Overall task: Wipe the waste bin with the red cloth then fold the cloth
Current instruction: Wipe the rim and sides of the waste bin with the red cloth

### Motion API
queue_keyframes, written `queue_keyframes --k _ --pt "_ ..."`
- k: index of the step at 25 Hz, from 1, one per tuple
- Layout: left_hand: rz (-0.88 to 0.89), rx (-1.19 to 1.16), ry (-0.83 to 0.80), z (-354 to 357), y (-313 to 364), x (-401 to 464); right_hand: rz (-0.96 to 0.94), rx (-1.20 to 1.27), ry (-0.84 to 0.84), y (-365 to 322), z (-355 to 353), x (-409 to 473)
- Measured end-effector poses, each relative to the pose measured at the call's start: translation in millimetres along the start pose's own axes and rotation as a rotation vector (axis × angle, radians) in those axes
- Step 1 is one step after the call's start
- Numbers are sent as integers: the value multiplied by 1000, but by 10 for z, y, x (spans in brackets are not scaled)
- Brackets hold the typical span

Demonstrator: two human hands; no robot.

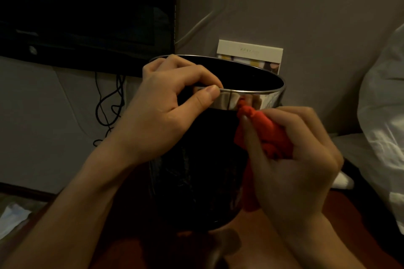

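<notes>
Red cloth [262, 135] bunched in right-hand fingers [282, 116], touching bin [196, 159].

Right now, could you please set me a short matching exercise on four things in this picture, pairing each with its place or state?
Things:
1. left hand
2. red cloth
3. waste bin
4. card

Places or states:
A. leaning on the wall behind the bin
B. bunched in the right hand, touching the shiny band
C. gripping the bin's rim
D. upright, black below a shiny metal band

Pairs: 1-C, 2-B, 3-D, 4-A
</notes>
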State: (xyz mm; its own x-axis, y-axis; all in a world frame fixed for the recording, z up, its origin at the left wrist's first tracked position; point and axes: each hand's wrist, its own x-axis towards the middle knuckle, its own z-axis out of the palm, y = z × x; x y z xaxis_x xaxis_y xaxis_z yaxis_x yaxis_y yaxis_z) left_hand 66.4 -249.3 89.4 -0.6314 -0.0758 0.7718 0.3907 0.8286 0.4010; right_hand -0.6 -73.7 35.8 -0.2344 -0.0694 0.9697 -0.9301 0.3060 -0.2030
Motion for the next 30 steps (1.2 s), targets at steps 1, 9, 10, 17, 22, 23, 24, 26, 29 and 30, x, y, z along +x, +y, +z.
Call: queue_keyframes --k 1,9,10,17,22,23,24,26,29,30 --pt "-1 -1 1 1 -1 3 6 1 -15 -19 18 -26" --pt "8 -2 4 2 -6 3 -6 7 5 4 8 -5" --pt "4 -1 0 2 -3 2 -4 9 1 -2 19 -29" --pt "35 30 21 29 70 -1 -18 51 -46 -58 52 -127" --pt "86 67 4 68 93 12 50 11 80 -31 -111 109" --pt "75 39 -7 36 61 20 55 3 95 -14 -133 149" --pt "62 16 -14 10 36 20 59 -5 96 8 -150 169" --pt "50 2 -14 -6 16 14 63 -28 66 36 -136 145" --pt "55 24 4 26 38 7 40 -7 -39 -6 13 -37" --pt "58 25 11 31 41 4 15 2 -71 -35 67 -102"
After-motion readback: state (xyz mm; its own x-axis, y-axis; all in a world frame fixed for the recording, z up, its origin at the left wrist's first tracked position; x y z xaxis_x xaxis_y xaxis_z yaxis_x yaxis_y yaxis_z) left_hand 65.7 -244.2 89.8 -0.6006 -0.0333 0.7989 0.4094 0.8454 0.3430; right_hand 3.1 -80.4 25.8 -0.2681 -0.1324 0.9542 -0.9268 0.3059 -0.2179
